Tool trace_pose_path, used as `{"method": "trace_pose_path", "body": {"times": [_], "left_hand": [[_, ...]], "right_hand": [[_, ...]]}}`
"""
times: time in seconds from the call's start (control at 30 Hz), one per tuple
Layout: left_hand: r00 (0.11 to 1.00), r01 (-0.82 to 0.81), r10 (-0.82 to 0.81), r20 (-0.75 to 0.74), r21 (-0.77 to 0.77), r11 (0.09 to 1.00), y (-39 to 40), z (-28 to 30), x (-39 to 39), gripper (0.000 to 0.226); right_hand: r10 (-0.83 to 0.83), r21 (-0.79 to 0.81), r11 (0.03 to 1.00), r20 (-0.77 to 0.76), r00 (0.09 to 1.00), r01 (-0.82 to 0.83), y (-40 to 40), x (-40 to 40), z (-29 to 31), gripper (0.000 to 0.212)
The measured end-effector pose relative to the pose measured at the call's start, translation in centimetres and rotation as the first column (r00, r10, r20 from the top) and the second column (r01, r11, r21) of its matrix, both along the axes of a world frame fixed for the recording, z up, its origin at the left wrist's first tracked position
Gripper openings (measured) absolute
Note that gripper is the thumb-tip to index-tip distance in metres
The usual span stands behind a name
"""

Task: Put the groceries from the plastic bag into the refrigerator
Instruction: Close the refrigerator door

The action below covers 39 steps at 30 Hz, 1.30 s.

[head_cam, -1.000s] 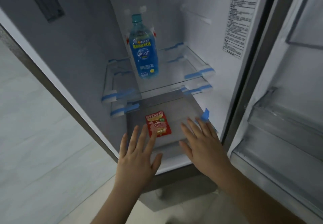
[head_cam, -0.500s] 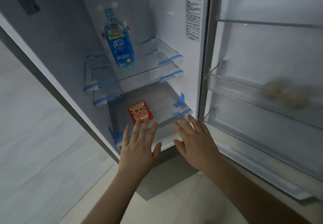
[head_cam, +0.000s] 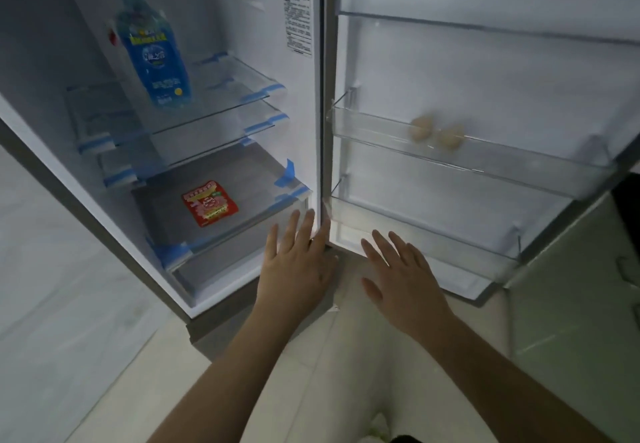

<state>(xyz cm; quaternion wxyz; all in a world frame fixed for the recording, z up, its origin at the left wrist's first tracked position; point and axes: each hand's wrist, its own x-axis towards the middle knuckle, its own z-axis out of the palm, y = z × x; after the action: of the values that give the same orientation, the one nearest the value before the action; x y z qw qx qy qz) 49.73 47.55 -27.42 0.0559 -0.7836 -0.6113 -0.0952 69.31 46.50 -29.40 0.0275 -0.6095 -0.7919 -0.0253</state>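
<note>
The refrigerator [head_cam: 322, 103] stands open in front of me. A blue drink bottle [head_cam: 152, 51] stands upright on an upper glass shelf. A red snack packet [head_cam: 209, 203] lies flat on the lowest glass shelf [head_cam: 263, 183]. Two pale eggs [head_cam: 438, 133] sit in the middle door bin. My left hand [head_cam: 298, 262] hovers with fingers spread and empty, just in front of the lower right corner of the compartment. My right hand [head_cam: 401, 276] is spread and empty too, in front of the bottom door bin [head_cam: 450, 245]. No plastic bag is in view.
The open door [head_cam: 502, 62] swings out to the right with clear bins. A pale wall panel [head_cam: 41, 269] runs along the left. A light cabinet front [head_cam: 581, 304] stands at the right, and tiled floor [head_cam: 329, 373] lies below my arms.
The view has swung right, bringing the door bins and eggs into sight. Both hands have drawn back from the lowest shelf and shifted right toward the hinge and bottom door bin.
</note>
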Motion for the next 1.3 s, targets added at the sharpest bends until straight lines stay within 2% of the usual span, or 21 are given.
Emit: {"method": "trace_pose_path", "body": {"times": [0.23, 0.43, 0.57, 0.73, 0.93, 1.13, 1.3], "left_hand": [[0.986, 0.132, -0.138, -0.093, -0.07, 0.989, 0.8, -1.5, 6.1, 0.066], [0.956, 0.268, -0.283, -0.082, -0.158, 0.95, 2.4, -4.8, 14.4, 0.069], [0.936, 0.331, -0.346, -0.068, -0.171, 0.928, 3.0, -6.0, 19.7, 0.07], [0.948, 0.299, -0.313, -0.064, -0.165, 0.94, 4.8, -6.5, 23.5, 0.074], [0.96, 0.213, -0.255, -0.118, -0.287, 0.934, 5.2, -8.2, 24.5, 0.081], [0.964, 0.192, -0.237, -0.122, -0.297, 0.935, 5.4, -8.6, 24.7, 0.086], [0.97, 0.169, -0.212, -0.122, -0.289, 0.942, 4.6, -9.0, 24.6, 0.087]], "right_hand": [[-0.126, -0.018, 0.992, 0.033, 0.991, 0.127, -1.5, 6.8, -1.0, 0.07], [-0.203, -0.025, 0.979, 0.056, 0.978, 0.205, -1.5, 13.9, -2.5, 0.061], [-0.242, -0.034, 0.97, 0.022, 0.97, 0.243, -1.0, 18.1, -3.2, 0.068], [-0.25, -0.032, 0.967, 0.029, 0.968, 0.251, 0.2, 21.3, -4.2, 0.071], [-0.215, -0.046, 0.975, 0.068, 0.974, 0.218, 1.2, 22.4, -5.3, 0.074], [-0.217, -0.044, 0.974, 0.089, 0.972, 0.222, 1.4, 22.2, -6.0, 0.085], [-0.203, -0.03, 0.978, 0.1, 0.974, 0.207, 0.7, 21.8, -6.0, 0.084]]}}
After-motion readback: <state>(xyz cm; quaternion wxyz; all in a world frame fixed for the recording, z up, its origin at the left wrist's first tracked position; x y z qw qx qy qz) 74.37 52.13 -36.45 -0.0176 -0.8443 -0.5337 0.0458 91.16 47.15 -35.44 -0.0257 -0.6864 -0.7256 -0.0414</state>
